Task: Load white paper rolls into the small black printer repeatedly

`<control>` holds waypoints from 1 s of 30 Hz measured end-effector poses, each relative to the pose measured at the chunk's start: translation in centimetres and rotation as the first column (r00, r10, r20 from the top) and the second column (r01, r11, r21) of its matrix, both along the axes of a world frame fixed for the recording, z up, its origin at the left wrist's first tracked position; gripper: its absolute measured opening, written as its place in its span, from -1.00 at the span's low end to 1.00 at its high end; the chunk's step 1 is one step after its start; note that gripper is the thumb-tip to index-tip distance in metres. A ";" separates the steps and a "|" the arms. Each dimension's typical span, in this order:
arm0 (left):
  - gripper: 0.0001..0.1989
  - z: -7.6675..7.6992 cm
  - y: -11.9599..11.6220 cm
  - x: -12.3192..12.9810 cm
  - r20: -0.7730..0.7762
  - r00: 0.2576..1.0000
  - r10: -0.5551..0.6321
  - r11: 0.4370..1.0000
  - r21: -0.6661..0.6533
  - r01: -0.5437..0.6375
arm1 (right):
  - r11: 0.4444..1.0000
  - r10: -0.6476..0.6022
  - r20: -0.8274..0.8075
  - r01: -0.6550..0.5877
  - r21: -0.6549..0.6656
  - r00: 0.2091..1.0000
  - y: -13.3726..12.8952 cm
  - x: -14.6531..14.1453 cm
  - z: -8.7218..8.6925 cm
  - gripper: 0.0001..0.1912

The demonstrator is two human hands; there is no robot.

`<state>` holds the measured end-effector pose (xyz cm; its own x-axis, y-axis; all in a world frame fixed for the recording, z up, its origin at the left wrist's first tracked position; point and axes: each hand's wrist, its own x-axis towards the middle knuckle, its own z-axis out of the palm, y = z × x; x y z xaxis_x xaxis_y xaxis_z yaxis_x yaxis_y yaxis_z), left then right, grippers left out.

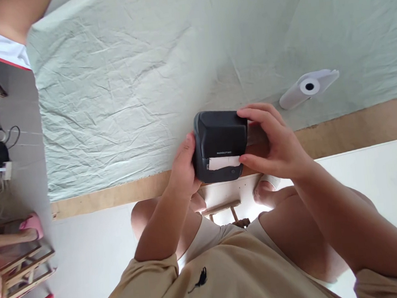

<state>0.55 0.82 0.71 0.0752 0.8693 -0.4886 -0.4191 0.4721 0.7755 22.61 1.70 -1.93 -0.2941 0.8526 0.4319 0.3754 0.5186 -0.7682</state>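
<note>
Tan cloth of my shirt lies nearest the camera, at 6 o'clock. Just beyond it, both my hands hold a small black printer over the near edge of the bench, with its slot side toward me. Its lid looks closed, so I cannot tell what is inside. A white paper strip with a ragged edge shows at the slot; I judge that it comes from a roll within.

My left hand grips the printer's side at 9 o'clock, thumb along the edge, the other fingers mostly hidden. My right hand has the opposite side in a wide span: the fingers are parted, the upper ones on the corner at 1 o'clock, the thumb by the strip's end at 4 o'clock.

As I judge it, the step in hand is steadying and handling the closed printer. Any next move calls for a firm left hold and a light right thumb, since the thin strip could crease or tear.

At 2 o'clock, apart from the printer, a white paper roll seems to stand on end on the pale green cloth, its dark core showing and a loose flap spreading rightward. Another person's arm reaches in at 10 o'clock.
</note>
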 end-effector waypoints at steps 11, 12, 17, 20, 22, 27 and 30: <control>-0.48 0.0 0.0 -0.2 0.054 0.996 -0.073 0.994 0.084 0.069 | 0.967 -0.247 -0.245 0.255 0.005 0.938 -0.4 -1.1 2.3 -0.79; -0.48 0.0 0.0 -0.3 0.050 0.995 -0.089 0.992 0.096 0.084 | 0.954 -0.292 -0.284 0.298 -0.021 0.913 -0.4 -1.5 2.8 -0.84; -0.40 0.0 -0.1 -0.4 -0.032 0.991 -0.133 0.983 0.121 0.136 | 0.916 -0.376 -0.168 0.393 0.084 0.911 0.3 -2.9 4.0 -0.95; -0.36 0.0 -0.3 -0.4 -0.069 0.984 -0.164 0.972 0.159 0.173 | 0.923 -0.361 0.177 0.324 0.207 0.916 0.4 -3.0 4.1 -0.80; -0.35 0.1 -0.4 -0.4 -0.081 0.979 -0.187 0.965 0.170 0.198 | 0.929 -0.349 0.332 0.275 0.249 0.877 0.3 -2.8 4.4 -0.74; -0.32 0.4 -0.5 -0.4 -0.082 0.980 -0.179 0.972 0.140 0.189 | 0.968 -0.210 0.519 0.102 0.229 0.828 -0.1 -2.3 6.2 -0.80; -0.32 0.6 -0.4 -0.4 -0.068 0.982 -0.175 0.974 0.132 0.183 | 0.989 -0.144 0.551 0.101 0.107 0.822 0.0 -2.0 6.8 -0.87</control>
